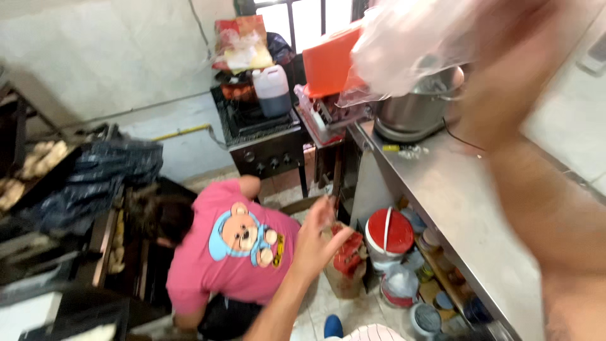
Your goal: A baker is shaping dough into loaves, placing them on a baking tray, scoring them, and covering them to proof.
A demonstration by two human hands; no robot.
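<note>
my right hand (505, 57) is raised high and close to the camera, badly blurred, closed around a clear plastic bag (404, 44) that hangs crumpled in front of the window. the bag is up in the air above the far end of the steel table (467, 208), not resting on anything. my right forearm runs down the right side of the view, over the table.

my left hand (319, 237) is held out lower down, open, fingers (325, 208) spread and slightly curled, holding nothing. it hovers above the floor, near a tan sack with a red top (346, 262) that stands beside the table's lower shelf.

on the table, behind the bag, sits a large metal pot (416, 107), and an orange plastic bin (329, 60) leans just to its left. under the table there is a white bucket with a red lid (388, 237) and several small tubs and jars, too blurred to tell apart.

a person in a pink shirt (237, 259) with a bear print on the back crouches on the floor to my left, facing dark oven racks (120, 252). further back stands a black stove (262, 136) with a white jug of dark liquid (273, 91) on it. trays of pale dough pieces (38, 161) show at the far left.
</note>
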